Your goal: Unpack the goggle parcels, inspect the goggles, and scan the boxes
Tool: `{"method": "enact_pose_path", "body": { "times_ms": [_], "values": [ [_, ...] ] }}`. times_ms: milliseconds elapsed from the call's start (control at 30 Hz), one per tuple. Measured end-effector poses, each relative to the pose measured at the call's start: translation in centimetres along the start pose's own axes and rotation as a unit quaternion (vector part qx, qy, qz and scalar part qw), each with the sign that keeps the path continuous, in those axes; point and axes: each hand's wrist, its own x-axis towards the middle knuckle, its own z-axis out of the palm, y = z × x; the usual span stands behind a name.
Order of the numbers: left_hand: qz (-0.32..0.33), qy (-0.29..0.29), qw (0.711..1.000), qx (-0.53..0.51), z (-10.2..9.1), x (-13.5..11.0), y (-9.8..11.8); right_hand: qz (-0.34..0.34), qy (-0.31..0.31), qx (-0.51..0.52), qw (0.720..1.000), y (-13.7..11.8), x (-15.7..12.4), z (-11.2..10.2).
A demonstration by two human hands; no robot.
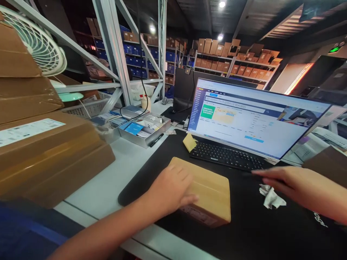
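A small flat cardboard box (210, 189) lies on the black desk mat (244, 231) in front of me. My left hand (170, 187) rests on the box's left side, fingers curled over its top and near edge. My right hand (287, 182) reaches leftward above the mat, fingers stretched out flat and holding nothing, its tips close to the black keyboard (227, 157). A crumpled white scrap (271, 196) lies just under that hand.
A monitor (255, 115) showing a software page stands behind the keyboard. A yellow note (189, 142) sits at its left. Stacked brown cartons (40, 144) fill the left side, with a fan (40, 43) above. A metal tray (143, 130) of small items lies behind.
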Motion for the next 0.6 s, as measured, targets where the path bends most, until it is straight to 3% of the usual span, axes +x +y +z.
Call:
{"method": "enact_pose_path", "body": {
  "times_ms": [100,200,267,367,467,533,600],
  "values": [
    [-0.04,0.006,0.998,-0.039,-0.5,0.9,0.3,0.094,0.05,0.176,0.979,-3.3,2.8,4.4],
    [-0.043,0.003,0.997,-0.061,-0.7,1.6,0.5,0.094,0.039,0.364,0.926,-6.8,5.0,9.6],
    [-0.028,0.032,0.998,-0.038,-0.5,1.7,0.5,0.096,0.008,0.453,0.887,-7.9,5.6,11.7],
    [0.035,0.19,0.98,0.049,0.3,0.9,0.1,0.104,-0.027,0.543,0.833,-8.0,5.6,12.8],
    [0.133,0.368,0.91,0.141,1.7,-1.0,-0.4,0.115,-0.037,0.574,0.81,-7.5,5.5,12.7],
    [0.163,0.428,0.874,0.163,3.2,-2.8,-0.5,0.116,-0.044,0.587,0.8,-7.3,5.5,12.7],
    [0.158,0.435,0.874,0.144,5.0,-4.9,-0.4,0.113,-0.042,0.597,0.793,-7.3,5.6,12.9]
  ]
}}
